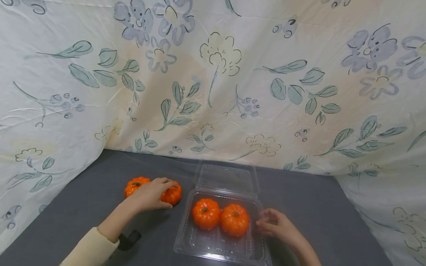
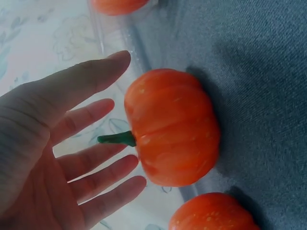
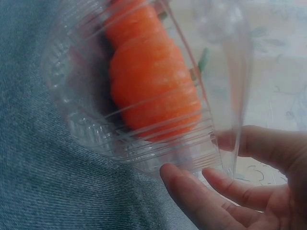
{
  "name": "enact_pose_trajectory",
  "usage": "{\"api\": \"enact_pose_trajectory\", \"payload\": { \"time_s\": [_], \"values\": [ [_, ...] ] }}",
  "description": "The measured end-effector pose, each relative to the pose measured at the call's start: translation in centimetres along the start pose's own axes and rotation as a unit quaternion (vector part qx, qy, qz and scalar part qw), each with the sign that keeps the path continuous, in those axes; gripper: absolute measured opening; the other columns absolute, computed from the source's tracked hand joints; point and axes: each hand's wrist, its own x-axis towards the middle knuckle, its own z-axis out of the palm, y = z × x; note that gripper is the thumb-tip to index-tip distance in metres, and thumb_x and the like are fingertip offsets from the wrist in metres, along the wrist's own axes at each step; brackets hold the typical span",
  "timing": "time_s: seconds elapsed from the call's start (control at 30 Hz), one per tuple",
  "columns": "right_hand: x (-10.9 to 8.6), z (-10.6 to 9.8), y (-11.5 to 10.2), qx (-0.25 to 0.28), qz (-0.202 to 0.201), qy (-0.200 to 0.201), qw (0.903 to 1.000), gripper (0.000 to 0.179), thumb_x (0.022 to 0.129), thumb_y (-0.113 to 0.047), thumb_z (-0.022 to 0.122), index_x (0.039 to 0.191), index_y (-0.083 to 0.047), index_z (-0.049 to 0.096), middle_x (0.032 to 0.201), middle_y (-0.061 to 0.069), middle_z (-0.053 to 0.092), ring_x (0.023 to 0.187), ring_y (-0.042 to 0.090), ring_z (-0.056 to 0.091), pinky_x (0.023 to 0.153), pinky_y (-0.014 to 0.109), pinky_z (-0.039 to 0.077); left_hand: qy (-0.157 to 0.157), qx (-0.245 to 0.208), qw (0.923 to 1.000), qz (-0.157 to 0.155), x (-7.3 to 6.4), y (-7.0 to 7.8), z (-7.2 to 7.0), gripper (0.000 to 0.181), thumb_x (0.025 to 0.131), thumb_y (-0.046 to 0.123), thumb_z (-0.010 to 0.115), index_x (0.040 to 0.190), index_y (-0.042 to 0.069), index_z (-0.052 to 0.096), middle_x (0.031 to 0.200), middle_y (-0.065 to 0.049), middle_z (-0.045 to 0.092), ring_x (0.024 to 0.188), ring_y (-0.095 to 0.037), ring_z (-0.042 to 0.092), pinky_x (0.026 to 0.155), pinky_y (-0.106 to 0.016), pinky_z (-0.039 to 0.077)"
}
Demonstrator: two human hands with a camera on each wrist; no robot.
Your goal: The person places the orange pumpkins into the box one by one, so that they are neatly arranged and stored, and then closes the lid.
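Observation:
My left hand (image 1: 151, 195) reaches over a small orange pumpkin (image 1: 173, 193) with a green stem. In the left wrist view its fingers are spread and fairly straight, with fingertips close to the pumpkin's stem side (image 2: 172, 129). Another pumpkin (image 1: 133, 185) sits just left of that one, partly hidden by the hand. Two more pumpkins (image 1: 206, 214) rest side by side inside a clear plastic clamshell container (image 1: 182, 231). At the container's right side is my right hand (image 1: 279, 226), fingers loosely bent. Its thumb and fingertips are right at the clear rim and ridged wall (image 3: 192, 153).
The container's clear lid (image 1: 227, 179) stands folded back behind the base. Dark grey cloth (image 1: 309, 199) covers the table. A flower-print curtain (image 1: 226, 111) hangs along the back and both sides. A black object (image 1: 130, 240) shows beneath the left wrist.

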Motion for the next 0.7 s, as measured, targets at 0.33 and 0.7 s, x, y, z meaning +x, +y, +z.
{"api": "enact_pose_trajectory", "payload": {
  "time_s": [0.33,0.7],
  "values": [
    [0.1,0.1,0.0,-0.003,0.007,0.007,0.9999,0.046,0.085,-0.012,0.064,0.113,0.017,0.042,0.092,0.013,0.063,0.084,0.025,0.065,0.073,0.037,0.054,0.016,0.012,0.9998,-0.001,0.4,-0.1,0.8,0.055,0.069,0.026,0.081,0.117,0.011,0.06,0.12,-0.012,0.053,0.107,-0.03,0.052,0.08,-0.048,0.048],
    [0.2,0.0,0.3,-0.003,0.003,0.003,1.0,0.043,0.086,-0.009,0.063,0.111,0.018,0.042,0.09,0.011,0.063,0.082,0.025,0.065,0.072,0.037,0.054,0.023,0.035,0.9991,0.008,1.2,-0.6,1.1,0.054,0.069,0.025,0.08,0.117,0.013,0.06,0.118,-0.01,0.053,0.108,-0.03,0.05,0.078,-0.049,0.048]
  ]
}}
